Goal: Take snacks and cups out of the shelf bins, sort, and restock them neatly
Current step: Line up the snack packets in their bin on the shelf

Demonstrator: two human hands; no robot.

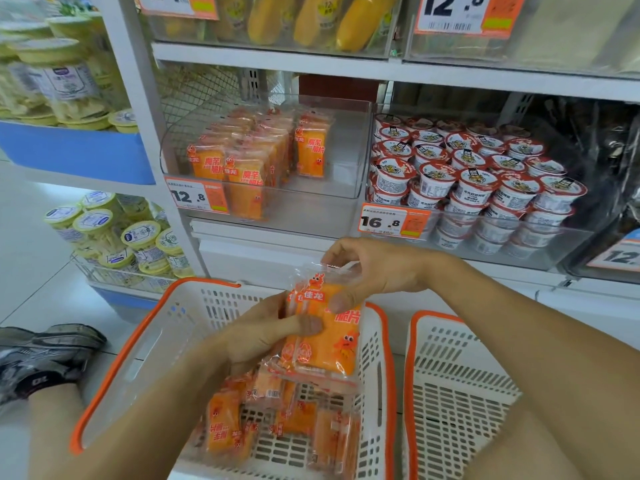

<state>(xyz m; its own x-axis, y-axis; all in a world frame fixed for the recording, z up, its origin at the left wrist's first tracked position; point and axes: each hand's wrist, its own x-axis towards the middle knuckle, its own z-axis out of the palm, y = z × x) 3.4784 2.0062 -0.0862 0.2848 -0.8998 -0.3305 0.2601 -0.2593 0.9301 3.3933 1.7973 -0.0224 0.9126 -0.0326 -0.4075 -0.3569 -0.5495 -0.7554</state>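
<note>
Both hands hold a small stack of orange snack packs [329,344] upright above a white basket with an orange rim [138,344]. My left hand [263,334] grips the stack from the left, thumb across its front. My right hand [367,271] pinches the top edge of the packs. Several more orange packs [277,420] lie loose in the basket. On the shelf, a clear bin [346,154] holds rows of the same packs [256,157] on its left side. The bin to the right holds stacked red-and-white cups [478,188].
A second white basket [457,393] stands at the right with nothing in it. Yellow-lidded tubs [114,233] fill racks at the left. A person's shoe [45,358] lies on the floor at the far left. Price tags hang on the bin fronts.
</note>
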